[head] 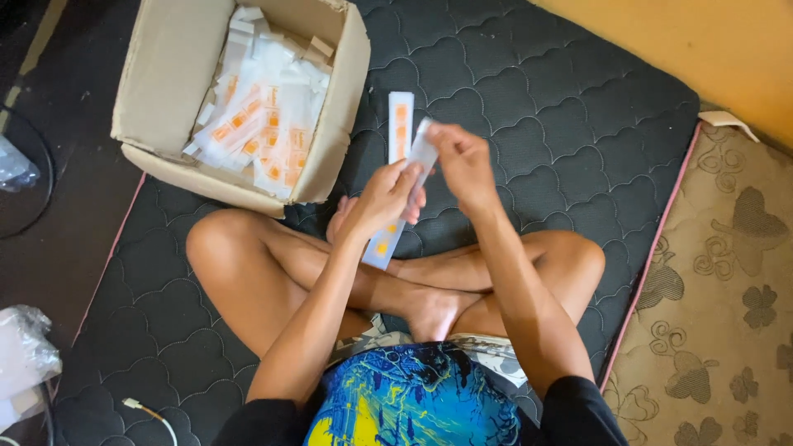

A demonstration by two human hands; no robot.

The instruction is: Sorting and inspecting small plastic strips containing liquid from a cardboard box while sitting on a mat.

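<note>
I sit cross-legged on a dark quilted mat (537,107). My left hand (382,196) grips the middle of a long, narrow clear sleeve (388,239) with orange marks that slants down toward my shin. My right hand (462,161) pinches the sleeve's upper end. A white strip with orange squares (400,124) stands upright just behind both hands; which hand holds it I cannot tell.
An open cardboard box (165,74) stands at the mat's far left, filled with several white and orange strips (260,116). A patterned beige mattress (727,281) lies to the right. Crumpled clear plastic (25,355) and a white cable (149,413) lie at the left.
</note>
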